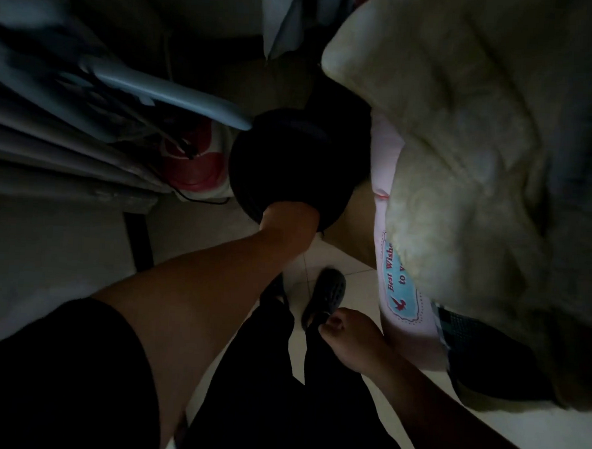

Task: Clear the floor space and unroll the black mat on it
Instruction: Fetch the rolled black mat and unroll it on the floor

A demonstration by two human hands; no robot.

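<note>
At frame centre, dim light: rolled black mat (291, 162) stands on end, seen from above, wedged between the pink printed bedsheet edge (386, 181) on the right and a red-and-white bag (195, 164) on the left. Bag's mouth faces up; dark cords lie across it, contents otherwise too dark to make out. A pale blue plastic hanger (164, 94) points in from upper left, its tip just beside the roll's top rim.

My left hand (289, 224) reaches forward from lower left and grips the near rim of the roll; knuckles show, fingers curled over the edge and hidden in the black, so their spread I cannot tell.

My right hand (354, 337) hangs low at lower right centre, near the bedsheet's blue label. Fingertips (330, 324) drawn together, loosely curled, narrow gap; whether they pinch anything I cannot tell.

A cream quilted blanket (480, 148) fills the upper right. White tiled floor (323, 260) below the roll, my dark perforated clog (327, 294) on it.
</note>
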